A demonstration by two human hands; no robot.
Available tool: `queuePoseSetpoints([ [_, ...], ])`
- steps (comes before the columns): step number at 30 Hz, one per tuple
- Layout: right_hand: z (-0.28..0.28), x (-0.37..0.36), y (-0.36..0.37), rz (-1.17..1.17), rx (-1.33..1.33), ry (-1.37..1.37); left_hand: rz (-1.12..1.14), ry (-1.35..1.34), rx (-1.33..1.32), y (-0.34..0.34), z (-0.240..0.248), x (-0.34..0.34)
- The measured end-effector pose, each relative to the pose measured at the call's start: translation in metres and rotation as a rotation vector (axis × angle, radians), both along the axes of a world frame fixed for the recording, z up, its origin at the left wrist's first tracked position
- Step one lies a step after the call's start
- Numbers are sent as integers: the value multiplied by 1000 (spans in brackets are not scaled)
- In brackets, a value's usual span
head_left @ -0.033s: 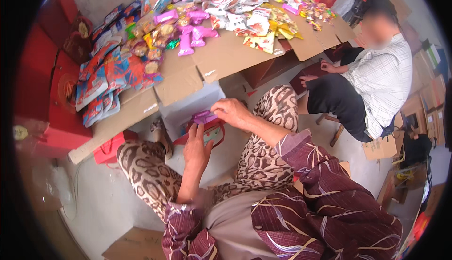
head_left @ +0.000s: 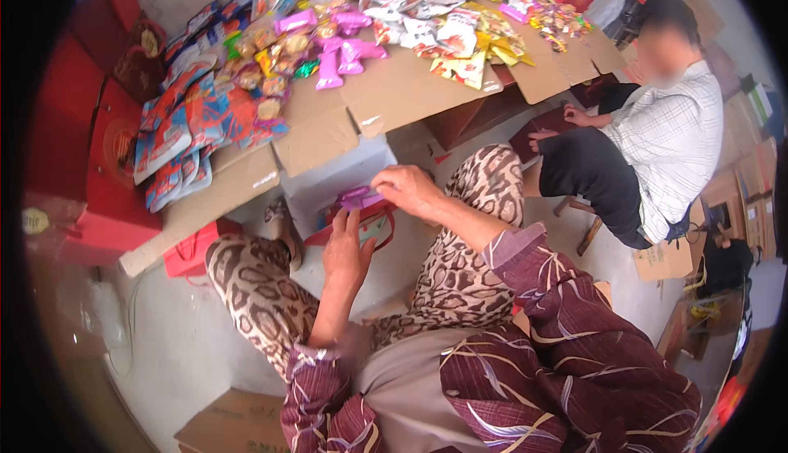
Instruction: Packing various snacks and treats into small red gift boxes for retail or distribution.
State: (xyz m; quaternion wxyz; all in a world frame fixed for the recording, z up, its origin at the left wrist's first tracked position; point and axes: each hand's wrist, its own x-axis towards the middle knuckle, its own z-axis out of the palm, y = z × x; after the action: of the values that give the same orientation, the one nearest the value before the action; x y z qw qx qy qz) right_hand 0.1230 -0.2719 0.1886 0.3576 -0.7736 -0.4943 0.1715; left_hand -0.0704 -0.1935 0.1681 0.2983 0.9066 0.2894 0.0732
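Just beyond my knees, a small red bag (head_left: pixel 382 238) with a loop handle stands under the table's near edge. A purple-wrapped snack packet (head_left: pixel 357 198) lies at its top, between my hands. My left hand (head_left: pixel 346 254) is at the near side of the bag, its fingers stretched toward the packet and apart. From the right comes my right hand (head_left: pixel 408 192), fingers loosely bent and pointing at the packet. I see nothing held in it, though its palm side is partly hidden. What lies deeper in the bag is mostly hidden.
Cardboard (head_left: pixel 410 92) covers the table, heaped with purple packets (head_left: pixel 351 52), white pouches (head_left: pixel 453 36), yellow bags (head_left: pixel 464 71) and blue-red pouches (head_left: pixel 185 137). Red boxes (head_left: pixel 123 166) stand left; a pale bin (head_left: pixel 349 172) is under the edge. A co-worker (head_left: pixel 669 133) sits right.
The whole view has shifted very slightly. Both hands and the purple packet keep nearly the same places relative to each other.
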Motion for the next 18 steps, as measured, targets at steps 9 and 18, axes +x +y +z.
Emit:
queuePoseSetpoints([
  [9, -5, 4, -4, -26, 69, 89, -5, -188, 57, -6, -13, -1],
  [18, -7, 19, -26, -39, 80, 60, 11, -265, -79, -11, -23, -1],
])
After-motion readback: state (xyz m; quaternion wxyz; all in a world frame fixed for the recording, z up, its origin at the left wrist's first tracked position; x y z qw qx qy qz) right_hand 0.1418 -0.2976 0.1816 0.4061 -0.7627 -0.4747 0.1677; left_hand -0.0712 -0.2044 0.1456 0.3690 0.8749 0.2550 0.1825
